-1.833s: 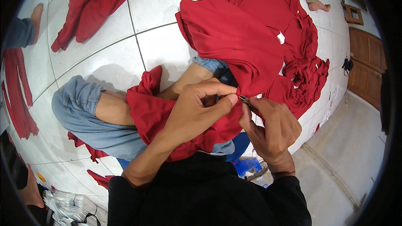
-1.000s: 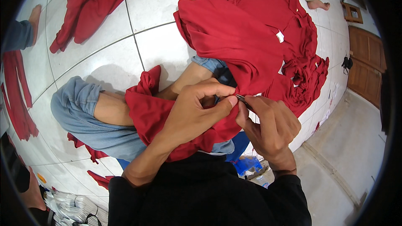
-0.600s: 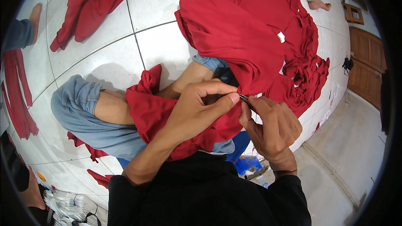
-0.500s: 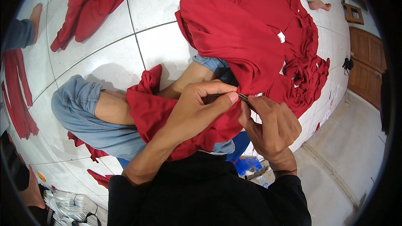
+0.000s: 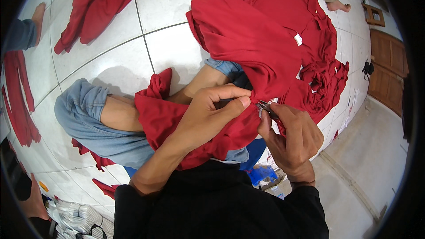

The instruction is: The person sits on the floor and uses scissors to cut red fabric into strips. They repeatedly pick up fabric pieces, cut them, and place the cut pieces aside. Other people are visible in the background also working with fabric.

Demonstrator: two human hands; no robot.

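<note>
Red cloth spreads beyond and beneath a small fold. The left hand, nearer, pinches that fold; the right hand grips metal snips just right of it, tips pointing toward it, long axis slanting back to the right palm.

Most of the tool is hidden in the right hand; whether its tips touch thread is too small to tell. The left hand covers part of the cloth. The top edge cuts off 1 garment; the label's print is unreadable. 2 feet, left and right, belong to legs cut off.
</note>
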